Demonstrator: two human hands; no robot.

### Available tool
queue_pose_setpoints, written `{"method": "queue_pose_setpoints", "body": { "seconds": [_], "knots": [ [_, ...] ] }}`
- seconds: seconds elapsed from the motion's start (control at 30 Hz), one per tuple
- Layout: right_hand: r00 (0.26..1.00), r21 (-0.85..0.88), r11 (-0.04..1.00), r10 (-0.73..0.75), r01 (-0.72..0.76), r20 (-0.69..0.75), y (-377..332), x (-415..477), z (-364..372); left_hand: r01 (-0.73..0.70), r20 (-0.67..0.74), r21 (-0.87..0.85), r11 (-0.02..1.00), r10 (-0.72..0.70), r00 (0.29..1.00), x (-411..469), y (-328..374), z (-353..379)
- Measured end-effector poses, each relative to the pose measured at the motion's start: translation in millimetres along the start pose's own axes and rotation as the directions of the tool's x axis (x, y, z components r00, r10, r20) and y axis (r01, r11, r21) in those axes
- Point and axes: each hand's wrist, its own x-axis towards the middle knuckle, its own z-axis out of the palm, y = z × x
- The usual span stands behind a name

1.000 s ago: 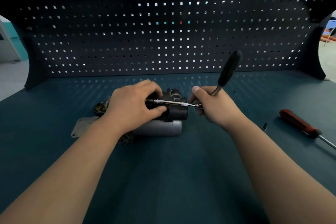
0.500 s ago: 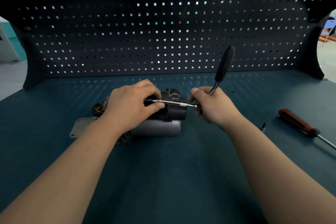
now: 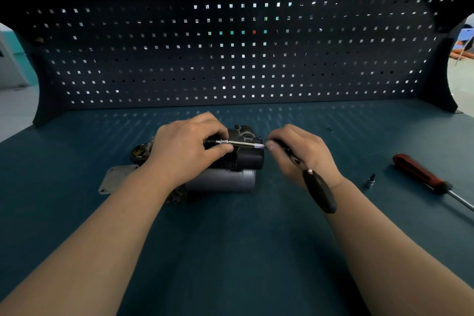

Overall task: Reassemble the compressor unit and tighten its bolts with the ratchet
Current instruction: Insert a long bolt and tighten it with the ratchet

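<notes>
Right, the compressor unit (image 3: 243,159) lies on its side mid-bench, directly in front of me. The left hand (image 3: 187,151) is curled over its dark head, thumb pressed against the extension bar (image 3: 241,143) to steady it. The right hand (image 3: 302,154) grips the ratchet (image 3: 319,191) at its head, with the black handle pointing down past the wrist. The bar runs level across the head, from the right fingers to under the left ones. Bolt and socket are hidden by the left hand, so I can't tell if the socket is seated.

Risks, my read:
- Long bar plus any side load: the socket cams off and rounds the bolt head.
- The unit is unclamped and held by hand only. Torque could roll it on the mat.
- The handle sits tight to the wrist and low to the bench, so there's little swing room and fingers could get pinched.
- The cover plate (image 3: 115,178) is still loose, just left of the unit. If it goes under these bolts, tightening now means redoing it.
- The small socket (image 3: 370,181) lies near the right forearm, easy to knock away.

The bench (image 3: 230,251) has a blue-green mat top and a dark pegboard (image 3: 230,46) at the back, with light coming through its square holes. A red-handled screwdriver (image 3: 420,174) lies at right, well apart from the unit. A round part (image 3: 139,152) sits behind the left hand, too dark to identify. Beyond the bench: pale floor and a teal wall (image 3: 15,64) at left, a blue chair (image 3: 464,38) at right.
</notes>
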Motion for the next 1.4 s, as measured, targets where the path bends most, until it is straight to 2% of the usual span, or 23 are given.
{"method": "queue_pose_setpoints", "body": {
  "seconds": [0.07,0.17,0.33,0.43,0.53,0.77,0.83,0.9,1.0,1.1,1.23,1.4],
  "knots": [
    [1.000,0.020,0.999,0.028,-0.028,0.005,-1,0,1,0.003,0.003,0.003,1.000,-0.003,1.000,0,0,0],
    [0.968,0.126,0.962,0.230,-0.241,0.096,0,4,1,0.013,0.009,0.008,1.000,-0.013,1.000,0,1,0],
    [0.822,0.206,0.801,0.513,-0.562,0.247,1,12,3,0.000,-0.001,0.010,1.000,0.000,1.000,0,1,0],
    [0.678,0.281,0.617,0.649,-0.735,0.347,-1,19,2,-0.004,-0.012,-0.004,1.000,0.004,1.000,-1,2,0],
    [0.585,0.370,0.459,0.702,-0.808,0.406,-1,23,1,-0.006,-0.029,0.001,1.000,0.006,1.000,-1,2,1],
    [0.491,0.433,0.288,0.720,-0.854,0.490,-3,26,-7,0.000,-0.022,-0.010,1.000,0.000,1.000,0,2,1],
    [0.499,0.456,0.276,0.710,-0.846,0.497,-4,26,-6,0.001,-0.021,-0.010,1.000,-0.002,1.000,0,2,0],
    [0.556,0.511,0.310,0.699,-0.802,0.449,-4,25,-6,0.007,-0.021,-0.013,1.000,-0.007,1.000,1,2,0],
    [0.700,0.549,0.473,0.630,-0.689,0.336,-2,22,-10,0.015,-0.039,0.001,1.000,-0.015,0.999,2,2,2],
    [0.779,0.508,0.596,0.538,-0.621,0.322,5,10,-14,0.012,-0.043,0.003,1.000,-0.012,0.999,2,1,4],
    [0.846,0.523,0.670,0.469,-0.527,0.253,12,0,-17,0.005,-0.048,0.023,1.000,-0.003,0.999,2,1,4],
    [0.907,0.384,0.821,0.379,-0.422,0.186,11,-8,-23,-0.002,-0.055,0.031,1.000,0.004,0.998,1,1,4]
  ]
}}
